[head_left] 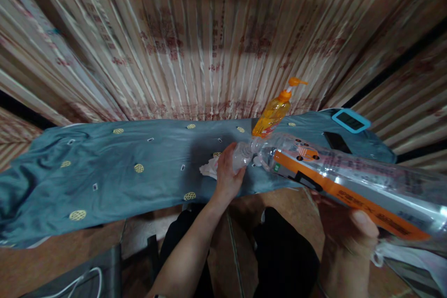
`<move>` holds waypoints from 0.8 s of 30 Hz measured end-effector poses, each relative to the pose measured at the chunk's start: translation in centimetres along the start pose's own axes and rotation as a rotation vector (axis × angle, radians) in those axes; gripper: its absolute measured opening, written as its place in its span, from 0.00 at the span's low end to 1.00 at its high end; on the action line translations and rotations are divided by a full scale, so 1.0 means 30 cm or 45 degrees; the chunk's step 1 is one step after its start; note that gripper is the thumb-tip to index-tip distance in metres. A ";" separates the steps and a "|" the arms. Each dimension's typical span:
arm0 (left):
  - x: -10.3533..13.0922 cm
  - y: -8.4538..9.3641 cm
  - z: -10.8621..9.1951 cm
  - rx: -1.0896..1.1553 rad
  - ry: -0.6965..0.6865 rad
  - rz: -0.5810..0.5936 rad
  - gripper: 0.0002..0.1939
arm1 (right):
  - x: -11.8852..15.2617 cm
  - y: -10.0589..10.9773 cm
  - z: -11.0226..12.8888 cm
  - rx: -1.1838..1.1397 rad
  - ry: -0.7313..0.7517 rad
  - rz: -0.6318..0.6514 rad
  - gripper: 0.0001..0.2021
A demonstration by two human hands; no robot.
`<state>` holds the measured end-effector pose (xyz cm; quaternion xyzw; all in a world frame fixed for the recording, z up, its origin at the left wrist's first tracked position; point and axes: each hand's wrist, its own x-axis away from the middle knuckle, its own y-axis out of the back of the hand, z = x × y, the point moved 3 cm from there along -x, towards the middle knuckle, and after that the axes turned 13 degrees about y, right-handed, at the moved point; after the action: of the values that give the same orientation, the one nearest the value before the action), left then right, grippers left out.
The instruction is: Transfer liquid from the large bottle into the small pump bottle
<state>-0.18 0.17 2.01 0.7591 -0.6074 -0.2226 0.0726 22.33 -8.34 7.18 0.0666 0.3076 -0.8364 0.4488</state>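
Note:
My left hand (228,170) is wrapped round a small clear plastic bottle (242,154) above the cloth-covered table. A crumpled white piece (208,168), perhaps tissue or a label, shows beside its fingers. My right hand (349,226) grips a large clear plastic bottle (335,172) with an orange and grey label, tilted so its neck points left. The two bottle necks meet or nearly meet; I cannot tell whether they touch. Whether liquid is in either bottle is unclear. Just behind the necks stands a pump bottle (273,114) of orange-yellow liquid.
A blue-green cloth (115,163) with yellow patterns covers the narrow table. A blue-framed device (351,121) and a dark phone-like slab (337,142) lie at the right. A striped curtain (195,46) hangs behind. A white cable (84,279) lies at lower left.

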 end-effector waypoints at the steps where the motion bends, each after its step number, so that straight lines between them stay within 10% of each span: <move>1: 0.000 0.000 0.000 0.000 0.002 0.003 0.31 | 0.000 -0.003 0.002 -0.005 0.006 -0.001 0.19; 24: -0.001 0.008 -0.009 0.007 0.006 0.006 0.31 | 0.007 -0.029 0.022 0.013 -0.004 -0.003 0.13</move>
<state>-0.28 0.10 2.36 0.7584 -0.6095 -0.2191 0.0724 21.63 -8.53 8.02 0.0670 0.3027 -0.8386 0.4479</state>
